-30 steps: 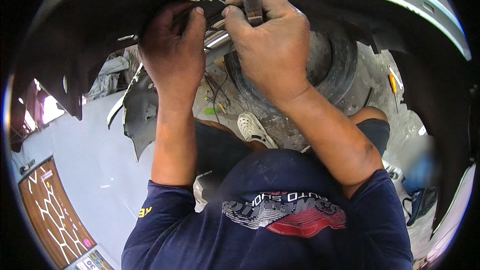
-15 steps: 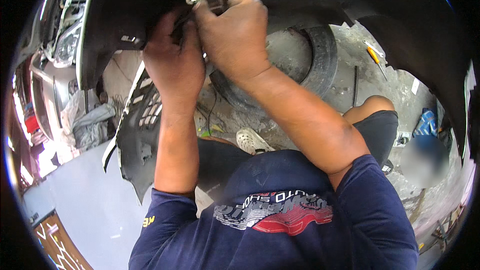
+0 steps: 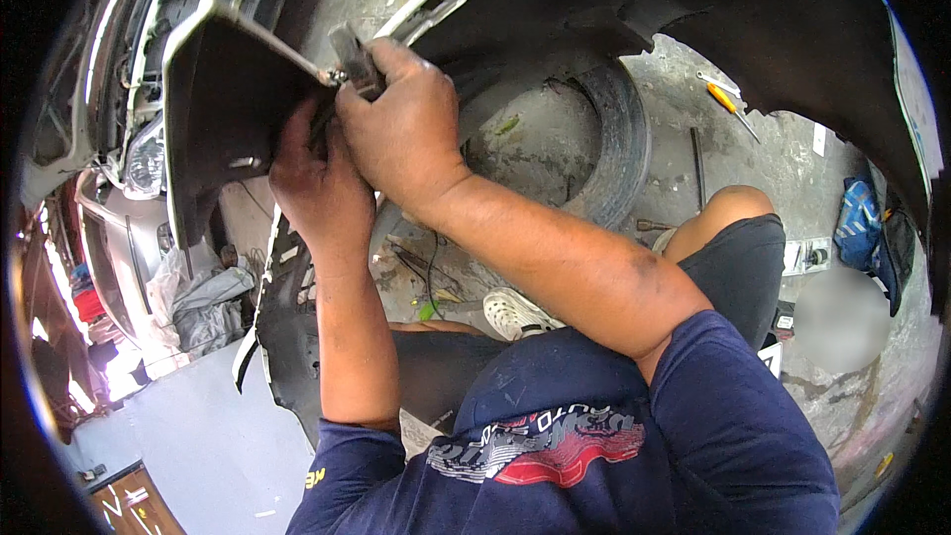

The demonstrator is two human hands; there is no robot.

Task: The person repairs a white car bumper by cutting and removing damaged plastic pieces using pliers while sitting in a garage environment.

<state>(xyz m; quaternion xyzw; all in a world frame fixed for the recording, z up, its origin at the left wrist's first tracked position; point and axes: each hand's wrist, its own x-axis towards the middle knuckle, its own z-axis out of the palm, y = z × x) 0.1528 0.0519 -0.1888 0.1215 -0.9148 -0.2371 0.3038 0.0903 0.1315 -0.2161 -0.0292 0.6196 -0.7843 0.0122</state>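
Observation:
A large black car bumper shell (image 3: 773, 20) with a pale outer edge arches over my hands, with a jagged break at a bent section (image 3: 223, 99) on the left. My right hand (image 3: 396, 134) is closed round a grey metal tool (image 3: 357, 57), like a bar or hammer head, held at the break. My left hand (image 3: 317, 168) is just below and left of it, fingers curled in under the shell's dark underside; whatever they hold is hidden in shadow and behind my right hand.
A tyre (image 3: 619, 159) lies on the concrete floor below, near an orange screwdriver (image 3: 723, 100), a wrench and a thin bar (image 3: 698, 168). Car front parts (image 3: 139, 159) and grey sheeting (image 3: 208, 302) are at left, a blue bag (image 3: 857, 218) at right, another black panel (image 3: 287, 357) by my left forearm.
Both hands have moved left and down in the picture with the tool. The bumper's left section now shows as a bent piece, and more floor and car parts show as the view shifts.

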